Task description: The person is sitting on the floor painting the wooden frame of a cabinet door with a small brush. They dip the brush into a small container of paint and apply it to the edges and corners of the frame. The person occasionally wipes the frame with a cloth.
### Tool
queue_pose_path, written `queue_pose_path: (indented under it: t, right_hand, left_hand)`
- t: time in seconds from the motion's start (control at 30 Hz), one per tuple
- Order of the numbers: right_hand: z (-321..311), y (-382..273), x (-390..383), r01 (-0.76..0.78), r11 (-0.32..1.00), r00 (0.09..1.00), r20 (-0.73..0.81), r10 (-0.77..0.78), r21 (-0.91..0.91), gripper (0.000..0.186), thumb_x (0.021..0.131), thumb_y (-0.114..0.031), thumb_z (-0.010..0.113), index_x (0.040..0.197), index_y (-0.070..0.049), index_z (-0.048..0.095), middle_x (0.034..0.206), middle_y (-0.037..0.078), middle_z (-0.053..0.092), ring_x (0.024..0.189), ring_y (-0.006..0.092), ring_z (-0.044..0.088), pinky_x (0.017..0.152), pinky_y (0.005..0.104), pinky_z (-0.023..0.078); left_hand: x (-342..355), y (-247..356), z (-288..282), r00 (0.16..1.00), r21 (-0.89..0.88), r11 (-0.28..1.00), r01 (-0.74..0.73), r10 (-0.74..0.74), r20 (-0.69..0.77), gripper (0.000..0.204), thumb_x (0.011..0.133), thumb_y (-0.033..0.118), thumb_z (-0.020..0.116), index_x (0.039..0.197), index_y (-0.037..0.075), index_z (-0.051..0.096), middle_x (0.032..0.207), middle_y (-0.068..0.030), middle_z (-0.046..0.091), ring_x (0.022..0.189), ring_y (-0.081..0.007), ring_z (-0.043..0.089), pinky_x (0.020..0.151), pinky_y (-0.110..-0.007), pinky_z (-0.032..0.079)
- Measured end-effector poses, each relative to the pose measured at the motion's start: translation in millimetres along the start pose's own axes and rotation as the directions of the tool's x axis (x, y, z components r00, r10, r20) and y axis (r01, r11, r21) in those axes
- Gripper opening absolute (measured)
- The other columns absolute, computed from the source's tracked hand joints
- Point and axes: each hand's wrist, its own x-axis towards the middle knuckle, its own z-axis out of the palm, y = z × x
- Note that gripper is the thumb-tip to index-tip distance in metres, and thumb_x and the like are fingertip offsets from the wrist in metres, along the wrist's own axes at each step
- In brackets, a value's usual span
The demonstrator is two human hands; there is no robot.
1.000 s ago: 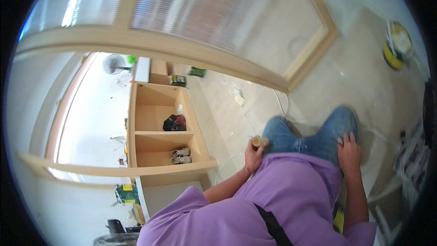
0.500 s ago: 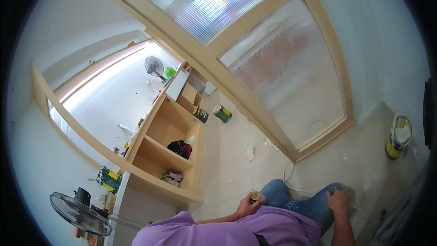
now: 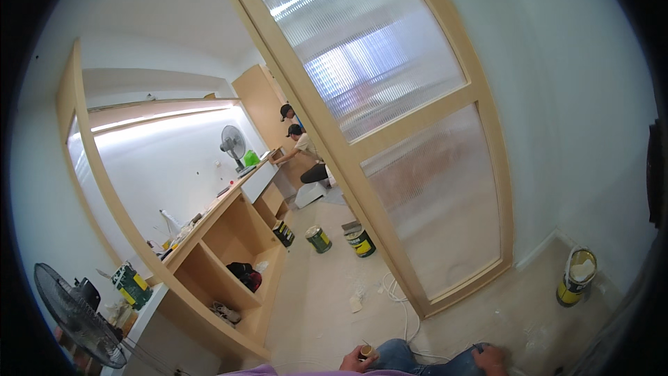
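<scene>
At the lower edge, my left hand (image 3: 353,361) is closed around a small cylindrical thing (image 3: 366,352) with a tan round end; its exact kind is unclear. Beside that hand are the knees of my blue jeans (image 3: 395,358). My right hand (image 3: 489,359) lies over the other knee, fingers resting on the denim with nothing visible in them. Just ahead of me stands a tall wooden-framed door panel (image 3: 390,132) with ribbed clear panes, and neither hand touches it.
To the left, a wooden cabinet (image 3: 198,256) holds shoes (image 3: 226,312) and a dark bag (image 3: 243,275). A fan (image 3: 76,317) stands near left. Several paint cans, one (image 3: 576,278) at right and another (image 3: 358,242) by the door, sit on the floor. White cable (image 3: 396,292) trails there. Two people (image 3: 299,143) work beyond.
My view has tilted upward, so my hands and jeans sit lower in the picture and two people now show at the back. The left hand keeps hold of the cylindrical thing.
</scene>
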Motion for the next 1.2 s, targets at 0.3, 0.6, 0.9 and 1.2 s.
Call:
queue_pose_path:
  t: [0.3,0.6,0.9,1.2]
  right_hand:
    - [21.3,-0.6,-14.1,0.029,0.999,0.993,-0.117,-0.025,0.037,0.059,0.097,-0.055,0.056,0.134,-0.012,0.074,0.133,0.018,0.073,0.127,0.0394,0.067,0.113,0.0497,0.048]
    - [18.7,-6.8,-46.1,-0.018,0.999,0.992,-0.129,0.013,-0.033,0.045,0.101,-0.046,0.055,0.115,-0.008,0.077,0.109,0.023,0.077,0.106,0.0451,0.073,0.095,0.0563,0.057]
    - [-7.5,-37.6,-84.3,-0.028,0.998,0.998,-0.056,0.025,-0.056,0.044,0.105,-0.045,0.052,0.117,-0.01,0.076,0.111,0.022,0.076,0.106,0.0451,0.072,0.094,0.0558,0.056]
    - [-14.9,-59.9,-70.6,-0.021,0.98,1.0,0.007,0.023,-0.197,0.047,0.105,-0.047,0.056,0.116,-0.006,0.076,0.11,0.022,0.077,0.107,0.0435,0.072,0.095,0.0538,0.056]
  left_hand:
    - [45.9,-113.5,56.0,0.993,-0.35,0.932,-0.092,0.058,-0.107,0.053,0.089,0.021,0.092,0.135,0.008,0.067,0.11,-0.012,0.076,0.098,-0.0179,0.071,0.088,-0.035,0.061]
    - [20.9,-44.4,33.3,0.997,-0.34,0.938,-0.071,0.077,0.005,0.044,0.092,0.025,0.087,0.129,0.006,0.07,0.107,-0.0101,0.077,0.095,-0.017,0.072,0.085,-0.035,0.059]
    - [10.8,-7.8,21.2,0.982,-0.454,0.88,-0.137,0.181,0.055,0.039,0.092,0.028,0.087,0.119,0.004,0.073,0.102,-0.0132,0.077,0.091,-0.0228,0.07,0.085,-0.038,0.058]
    - [29.9,-17.6,6.7,0.972,-0.458,0.885,-0.091,0.178,0.152,0.045,0.092,0.029,0.086,0.123,0.0,0.071,0.11,-0.0167,0.075,0.098,-0.0257,0.069,0.091,-0.041,0.056]
